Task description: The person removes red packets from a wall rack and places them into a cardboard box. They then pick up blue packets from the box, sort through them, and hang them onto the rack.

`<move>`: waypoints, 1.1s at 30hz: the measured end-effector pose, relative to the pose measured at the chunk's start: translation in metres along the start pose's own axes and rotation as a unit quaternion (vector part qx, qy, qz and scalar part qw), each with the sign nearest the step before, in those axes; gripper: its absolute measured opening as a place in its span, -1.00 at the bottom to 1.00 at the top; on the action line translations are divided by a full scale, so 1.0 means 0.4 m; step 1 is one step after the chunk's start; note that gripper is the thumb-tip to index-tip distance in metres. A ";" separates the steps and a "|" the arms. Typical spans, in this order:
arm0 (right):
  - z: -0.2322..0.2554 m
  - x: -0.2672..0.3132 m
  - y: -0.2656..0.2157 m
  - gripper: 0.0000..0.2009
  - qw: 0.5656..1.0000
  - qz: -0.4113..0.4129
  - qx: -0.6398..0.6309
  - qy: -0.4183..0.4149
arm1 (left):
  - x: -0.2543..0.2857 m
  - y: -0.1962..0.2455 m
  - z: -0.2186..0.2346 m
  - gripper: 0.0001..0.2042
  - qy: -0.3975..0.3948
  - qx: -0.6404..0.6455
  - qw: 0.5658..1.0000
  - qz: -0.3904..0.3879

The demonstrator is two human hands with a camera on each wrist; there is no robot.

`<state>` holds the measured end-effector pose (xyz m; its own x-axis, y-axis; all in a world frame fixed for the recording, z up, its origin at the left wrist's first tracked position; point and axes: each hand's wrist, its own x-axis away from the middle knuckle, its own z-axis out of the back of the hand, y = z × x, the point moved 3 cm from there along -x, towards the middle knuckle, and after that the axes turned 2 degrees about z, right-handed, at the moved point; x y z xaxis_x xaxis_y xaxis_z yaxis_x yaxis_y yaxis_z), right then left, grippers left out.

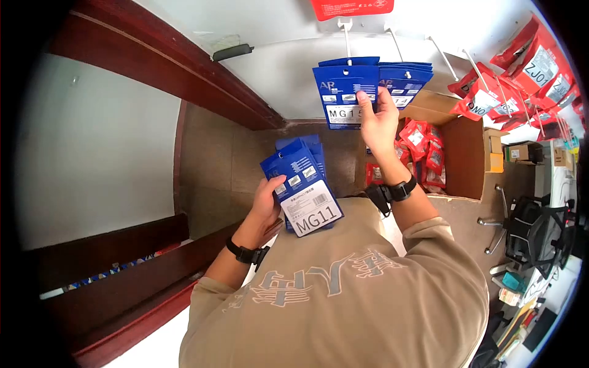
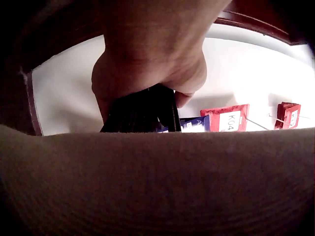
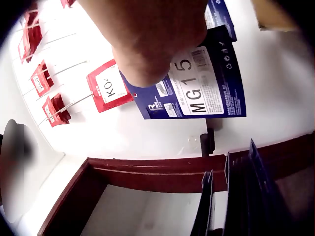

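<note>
My left hand [image 1: 267, 202] grips a stack of blue packets [image 1: 302, 186] against my chest; the top one is labelled MG11. In the left wrist view the stack [image 2: 142, 110] shows dark under the palm. My right hand [image 1: 378, 119] is raised to the wall and pinches the edge of a blue packet labelled MG15 [image 1: 345, 94] that hangs on a white peg [image 1: 346, 37]. The same MG15 packet [image 3: 197, 86] shows beside the hand in the right wrist view. A second bunch of blue packets [image 1: 405, 80] hangs just right of it.
Red packets [image 1: 540, 67] hang on pegs at the upper right. An open cardboard box [image 1: 463, 153] holds more red packets [image 1: 423, 153] below the right hand. A dark red wooden frame [image 1: 184, 67] runs on the left. An office chair [image 1: 534, 230] stands at the right.
</note>
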<state>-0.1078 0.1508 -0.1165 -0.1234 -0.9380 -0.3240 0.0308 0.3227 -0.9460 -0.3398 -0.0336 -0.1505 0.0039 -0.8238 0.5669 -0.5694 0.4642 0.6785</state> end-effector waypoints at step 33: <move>0.018 0.003 0.016 -0.56 0.967 -0.091 0.206 0.121 | -0.037 0.023 -0.016 -0.71 -0.096 -0.055 0.994 0.011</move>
<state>-0.1005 0.1507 -0.1230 -0.3907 -0.9015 -0.1859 0.3730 0.0296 -0.9274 -0.3399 -0.0151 -0.1496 -0.1702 -0.8551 0.4898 -0.4750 0.5067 0.7194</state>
